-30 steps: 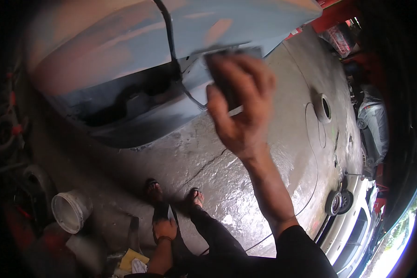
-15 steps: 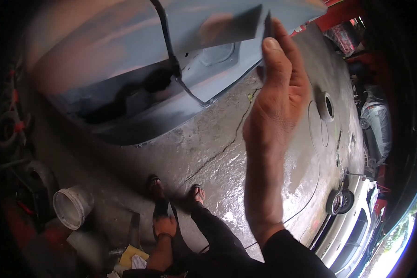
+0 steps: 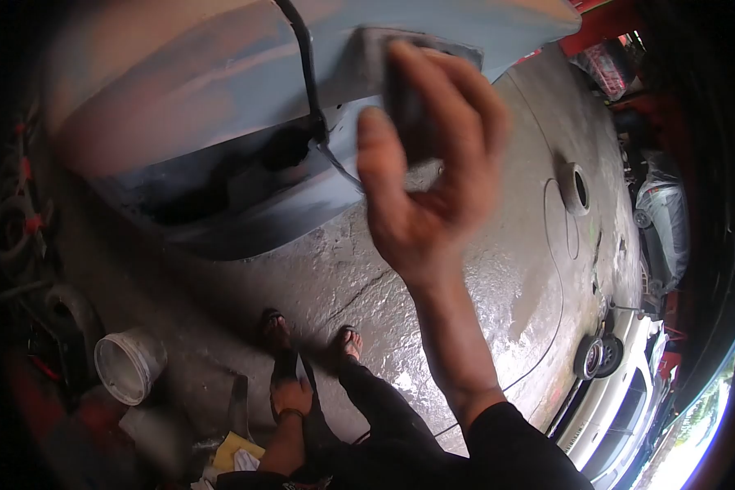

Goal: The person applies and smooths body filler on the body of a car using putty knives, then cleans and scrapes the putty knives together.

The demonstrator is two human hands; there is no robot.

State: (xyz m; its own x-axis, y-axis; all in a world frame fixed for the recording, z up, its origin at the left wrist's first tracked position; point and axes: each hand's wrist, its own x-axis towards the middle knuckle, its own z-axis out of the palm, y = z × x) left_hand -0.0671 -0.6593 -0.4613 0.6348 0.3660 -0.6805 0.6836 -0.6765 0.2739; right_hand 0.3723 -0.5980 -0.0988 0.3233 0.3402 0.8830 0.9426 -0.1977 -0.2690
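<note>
Raised in front of the car body, my right hand (image 3: 441,163) is blurred, its fingers curled and its thumb apart from them. A thin dark sheet (image 3: 404,94) is in its grasp, mostly hidden behind the fingers. Behind the hand is the car's body panel (image 3: 196,73), patched in grey-blue and dull orange, with a dark recess (image 3: 220,163) lower down. A black strip (image 3: 302,65) runs down across it. My left hand (image 3: 291,398), with a band at the wrist, rests low against my leg, beside a pale narrow strip; its fingertips are hidden.
A white bucket (image 3: 126,367) stands on the concrete floor (image 3: 384,302) at left, with yellow paper (image 3: 235,453) near my left arm. To the right are a tyre (image 3: 574,189), a hose or cable (image 3: 559,286) and a white car (image 3: 612,408).
My right hand has moved left and slightly down across the panel, and its thumb and fingers are farther apart. The left hand stays at the leg.
</note>
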